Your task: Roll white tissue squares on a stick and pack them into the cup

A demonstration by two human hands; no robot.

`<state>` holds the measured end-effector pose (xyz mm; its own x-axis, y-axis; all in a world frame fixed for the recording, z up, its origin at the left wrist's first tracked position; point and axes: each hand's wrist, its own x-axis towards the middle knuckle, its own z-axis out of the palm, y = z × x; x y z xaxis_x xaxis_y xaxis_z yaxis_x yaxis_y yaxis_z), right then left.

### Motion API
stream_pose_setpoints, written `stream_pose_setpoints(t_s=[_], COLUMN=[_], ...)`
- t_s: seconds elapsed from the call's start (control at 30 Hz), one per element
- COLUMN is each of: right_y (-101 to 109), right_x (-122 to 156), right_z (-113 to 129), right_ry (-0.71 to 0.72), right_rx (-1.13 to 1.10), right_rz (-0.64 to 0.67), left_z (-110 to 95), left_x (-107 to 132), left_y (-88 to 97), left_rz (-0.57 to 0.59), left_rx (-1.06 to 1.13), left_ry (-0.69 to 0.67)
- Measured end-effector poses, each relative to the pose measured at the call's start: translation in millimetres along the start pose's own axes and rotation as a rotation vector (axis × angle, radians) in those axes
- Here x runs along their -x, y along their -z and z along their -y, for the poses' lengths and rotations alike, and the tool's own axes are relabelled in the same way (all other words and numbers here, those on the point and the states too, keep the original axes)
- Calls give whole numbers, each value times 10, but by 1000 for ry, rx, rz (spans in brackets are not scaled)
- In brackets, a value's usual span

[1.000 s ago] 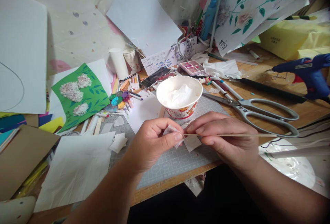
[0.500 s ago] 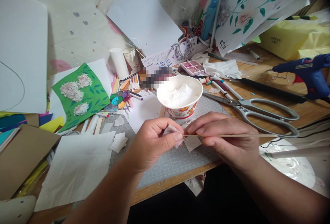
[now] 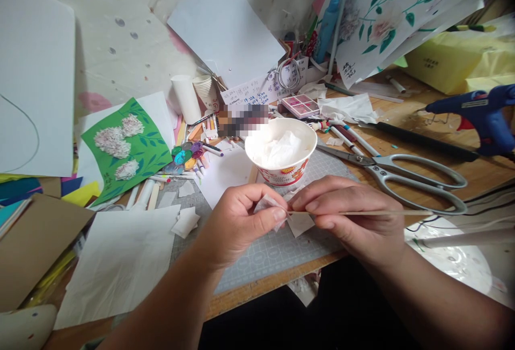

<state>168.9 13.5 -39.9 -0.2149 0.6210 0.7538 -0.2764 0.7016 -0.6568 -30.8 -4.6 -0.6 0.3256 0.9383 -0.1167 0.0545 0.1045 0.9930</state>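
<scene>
- In front of the cup [image 3: 281,176], left hand [image 3: 237,221] pinches a paper scrap [image 3: 300,223] tight between thumb and forefinger.
- Right hand [image 3: 354,216] fingers clamp a stick [image 3: 382,212]; neither hand has shifted, so the work holds steady.

Soft, even daylight, bright overall — faint shadows only. Wide-angle bending at the edges, dark top-right corner, one pixelated patch mid-frame; otherwise sharp.
</scene>
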Motion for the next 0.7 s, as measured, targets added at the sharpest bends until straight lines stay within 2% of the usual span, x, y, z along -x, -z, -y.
stream_pose_setpoints(t_s=[0.7], right_y=[-12], right_x=[32], right_z=[-12], right_ry=[-22], right_rx=[-48], right_rz=[-27], left_z=[25], left_x=[-3], left_y=[11], left_rz=[24], left_rx=[69], left_ry=[-17])
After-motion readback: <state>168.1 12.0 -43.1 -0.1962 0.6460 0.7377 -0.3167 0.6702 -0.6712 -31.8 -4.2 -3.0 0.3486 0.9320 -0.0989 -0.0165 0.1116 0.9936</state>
